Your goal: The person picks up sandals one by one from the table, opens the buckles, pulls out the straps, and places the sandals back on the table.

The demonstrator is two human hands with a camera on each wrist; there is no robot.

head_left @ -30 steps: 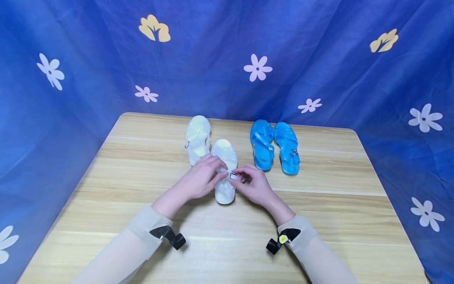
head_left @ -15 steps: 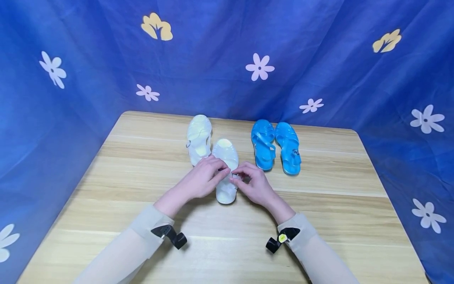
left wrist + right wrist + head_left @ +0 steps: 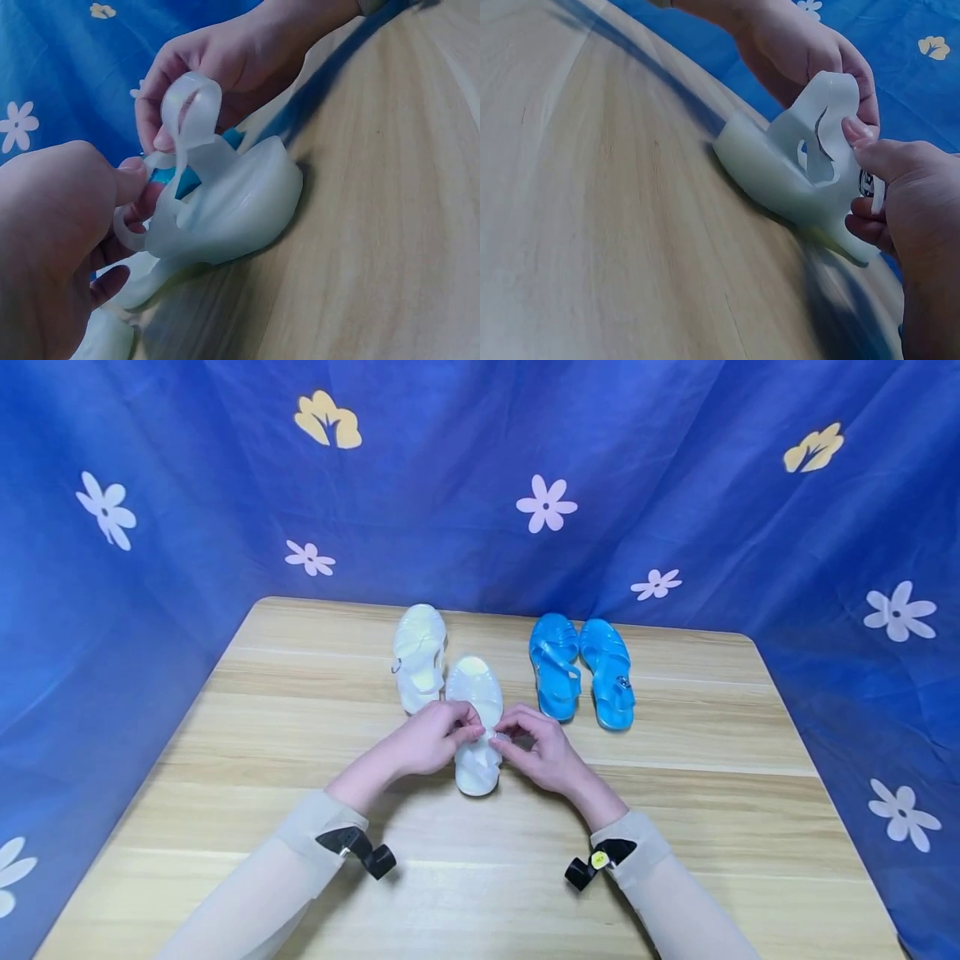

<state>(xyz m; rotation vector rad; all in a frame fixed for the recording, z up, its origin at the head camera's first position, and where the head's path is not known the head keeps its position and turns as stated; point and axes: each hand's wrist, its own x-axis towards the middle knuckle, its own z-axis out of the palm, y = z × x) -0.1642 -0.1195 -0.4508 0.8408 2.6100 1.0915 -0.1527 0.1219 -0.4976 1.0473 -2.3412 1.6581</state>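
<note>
A white jelly sandal (image 3: 477, 777) lies on the table between both hands, toe pointing away. My left hand (image 3: 431, 739) pinches the end of its ankle strap between thumb and fingers. The strap (image 3: 191, 105) rises in a loop over the heel in the left wrist view. On the sandal's right side, my right hand (image 3: 543, 747) pinches the small metal buckle (image 3: 866, 183), which shows between thumb and fingers in the right wrist view. The fingertips of both hands nearly meet over the sandal and partly hide the strap end.
A second white sandal (image 3: 420, 643) lies just beyond the left hand, with its buckle at the left side. Two blue jelly sandals (image 3: 555, 672) stand side by side at the back right. A blue flowered curtain (image 3: 480, 485) surrounds the wooden table (image 3: 712, 827).
The buckle's dark frame, plain beside the right fingertips a second ago, is now turned and mostly covered in the head view. My left fingers have shifted slightly on the strap. The other sandals stay put.
</note>
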